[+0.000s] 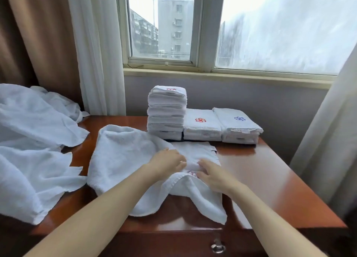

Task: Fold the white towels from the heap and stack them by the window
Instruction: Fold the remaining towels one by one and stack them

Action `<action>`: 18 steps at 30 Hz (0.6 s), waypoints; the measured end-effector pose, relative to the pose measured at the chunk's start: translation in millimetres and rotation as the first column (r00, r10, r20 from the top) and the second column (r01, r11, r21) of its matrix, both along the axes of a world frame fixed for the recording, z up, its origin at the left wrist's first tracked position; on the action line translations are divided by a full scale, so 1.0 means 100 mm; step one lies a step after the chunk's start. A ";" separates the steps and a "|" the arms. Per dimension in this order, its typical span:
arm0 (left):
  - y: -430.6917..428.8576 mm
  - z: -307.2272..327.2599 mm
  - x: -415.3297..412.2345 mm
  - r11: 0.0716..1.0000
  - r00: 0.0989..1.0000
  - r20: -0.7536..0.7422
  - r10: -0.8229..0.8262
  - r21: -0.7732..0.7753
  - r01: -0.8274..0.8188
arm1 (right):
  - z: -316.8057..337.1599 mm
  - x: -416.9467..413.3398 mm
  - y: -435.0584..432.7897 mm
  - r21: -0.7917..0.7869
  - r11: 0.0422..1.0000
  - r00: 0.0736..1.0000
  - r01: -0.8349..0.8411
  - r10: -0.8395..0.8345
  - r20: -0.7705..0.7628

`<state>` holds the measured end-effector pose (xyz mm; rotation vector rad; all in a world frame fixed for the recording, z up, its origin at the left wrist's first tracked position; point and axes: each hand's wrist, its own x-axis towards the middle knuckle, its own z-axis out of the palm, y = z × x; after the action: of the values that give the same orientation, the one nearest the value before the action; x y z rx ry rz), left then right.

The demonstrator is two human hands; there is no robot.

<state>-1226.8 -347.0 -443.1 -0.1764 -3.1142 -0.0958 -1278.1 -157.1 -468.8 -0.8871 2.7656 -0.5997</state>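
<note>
The wooden surface (270, 179) carried the loose heap (29, 140) at nine o'clock, the half-folded towel (123, 156) at centre and three folded stacks (201, 125) at twelve o'clock below the window (207, 28). Soft, light and limp, the towel would likely slump unless taken by its hemmed corners. The right hand (214, 176) lay flat on it, fingers straight; the left hand (166, 164) rested on the fold, fingers bent, grip unclear.

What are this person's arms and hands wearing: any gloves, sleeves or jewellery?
Nothing that shows. The left hand and the right hand are bare, with no gloves or rings visible. The forearms are bare down to the picture's bottom edge, with no sleeve, watch or bracelet in view.
</note>
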 end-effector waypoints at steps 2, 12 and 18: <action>0.08 -0.06 -0.04 0.998 0.998 -0.019 0.061 0.024 -0.061 | -0.02 -0.02 0.10 -0.014 1.000 0.999 0.026 -0.026 -0.023; 0.64 -0.19 -0.51 0.984 0.982 -0.145 0.120 0.147 -0.098 | 0.16 -0.36 0.72 -0.009 0.958 0.951 0.288 -0.287 -0.116; 0.75 -0.13 -0.82 0.960 0.973 -0.183 0.141 0.266 -0.089 | 0.19 -0.64 0.93 0.078 0.917 0.868 0.391 -0.339 -0.363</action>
<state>-1308.4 -271.8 -455.6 0.0031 -2.8665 -0.4465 -1341.7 -64.2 -449.8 -0.4657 3.2806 -0.2996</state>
